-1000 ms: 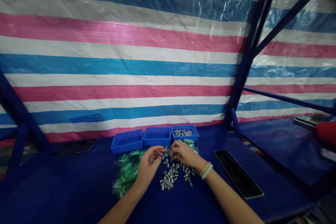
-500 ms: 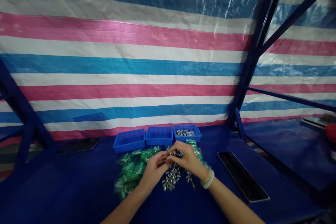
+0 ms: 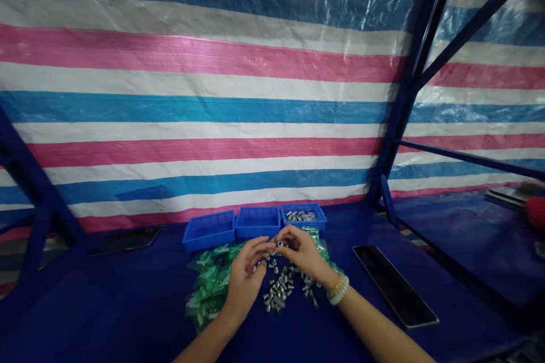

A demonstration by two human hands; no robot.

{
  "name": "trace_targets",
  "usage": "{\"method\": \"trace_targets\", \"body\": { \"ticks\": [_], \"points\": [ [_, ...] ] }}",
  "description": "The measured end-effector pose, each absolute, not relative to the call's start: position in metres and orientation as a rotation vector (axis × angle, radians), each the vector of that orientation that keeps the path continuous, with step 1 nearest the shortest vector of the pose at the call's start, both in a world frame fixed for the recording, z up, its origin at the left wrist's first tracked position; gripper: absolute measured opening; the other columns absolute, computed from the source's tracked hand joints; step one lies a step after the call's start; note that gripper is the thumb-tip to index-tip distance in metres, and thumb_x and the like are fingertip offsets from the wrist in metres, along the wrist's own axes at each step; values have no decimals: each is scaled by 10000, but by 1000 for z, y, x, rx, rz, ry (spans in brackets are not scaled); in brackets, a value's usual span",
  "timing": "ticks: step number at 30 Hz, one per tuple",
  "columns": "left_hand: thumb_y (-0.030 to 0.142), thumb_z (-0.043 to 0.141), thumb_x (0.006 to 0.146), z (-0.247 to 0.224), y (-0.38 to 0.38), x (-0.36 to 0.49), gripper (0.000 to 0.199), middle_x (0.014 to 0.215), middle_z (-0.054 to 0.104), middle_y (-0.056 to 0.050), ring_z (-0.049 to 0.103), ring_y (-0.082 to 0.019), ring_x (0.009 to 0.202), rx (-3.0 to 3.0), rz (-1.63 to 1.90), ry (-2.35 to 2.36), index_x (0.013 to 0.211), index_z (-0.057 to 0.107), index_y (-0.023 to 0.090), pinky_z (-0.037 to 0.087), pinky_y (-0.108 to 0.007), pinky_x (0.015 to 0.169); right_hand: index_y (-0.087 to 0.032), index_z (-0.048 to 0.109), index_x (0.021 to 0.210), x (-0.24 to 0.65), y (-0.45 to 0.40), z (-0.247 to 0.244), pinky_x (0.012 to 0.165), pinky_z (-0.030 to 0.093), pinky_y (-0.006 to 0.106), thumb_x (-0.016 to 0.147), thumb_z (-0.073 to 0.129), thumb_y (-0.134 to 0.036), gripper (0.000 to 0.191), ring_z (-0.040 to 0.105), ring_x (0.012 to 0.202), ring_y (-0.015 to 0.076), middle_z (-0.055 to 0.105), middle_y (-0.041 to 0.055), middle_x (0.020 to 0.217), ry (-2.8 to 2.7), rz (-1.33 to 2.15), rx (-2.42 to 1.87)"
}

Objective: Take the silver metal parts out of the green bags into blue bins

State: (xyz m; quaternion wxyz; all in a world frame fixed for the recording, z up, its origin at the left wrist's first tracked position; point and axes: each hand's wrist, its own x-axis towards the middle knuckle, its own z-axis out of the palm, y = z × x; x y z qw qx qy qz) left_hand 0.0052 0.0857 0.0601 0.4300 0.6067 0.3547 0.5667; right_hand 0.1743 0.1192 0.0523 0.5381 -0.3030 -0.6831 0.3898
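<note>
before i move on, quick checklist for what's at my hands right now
1. Grip on the small metal fitting: cannot tell. It sits at the fingertips between the right hand and the left hand, and which hand grips it does not show.
2. Loose metal fittings: ok, a heap lies on the blue tabletop just below both hands.
3. Green plastic bags: ok, a heap lies mostly left of the loose metal fittings, under the left hand.
4. Right blue tray: ok, silver fittings lie inside it.
5. Flat black panel: ok, it lies to the right of the hands, apart from the heap.
</note>
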Motion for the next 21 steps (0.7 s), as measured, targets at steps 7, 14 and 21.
{"method": "trace_targets", "body": {
  "ticks": [7,14,21],
  "points": [
    [145,541,732,64,102,-14,317,992,723,-74,679,-220,955,1528,1636,1042,1041,607,169,506,-389,931,-181,656,1043,219,158,55,871,481,411,901,537,-237,193,623,907,232,695,92,964,-1702,137,-1051],
    [139,548,728,59,115,-21,285,941,719,-76,680,-210,900,1518,1708,1128,1004,619,159,511,-399,912,-137,615,1163,233,156,50,907,448,453,890,486,-143,302,572,1015,272,667,141,1069,-1851,-52,-1231],
    [119,526,761,54,120,-23,269,914,710,-71,667,-195,854,1611,1734,1167,1011,618,158,521,-377,857,-214,660,787,186,65,64,691,430,278,760,624,-58,162,613,760,197,670,13,734,-2225,354,-1273]
  ]
}}
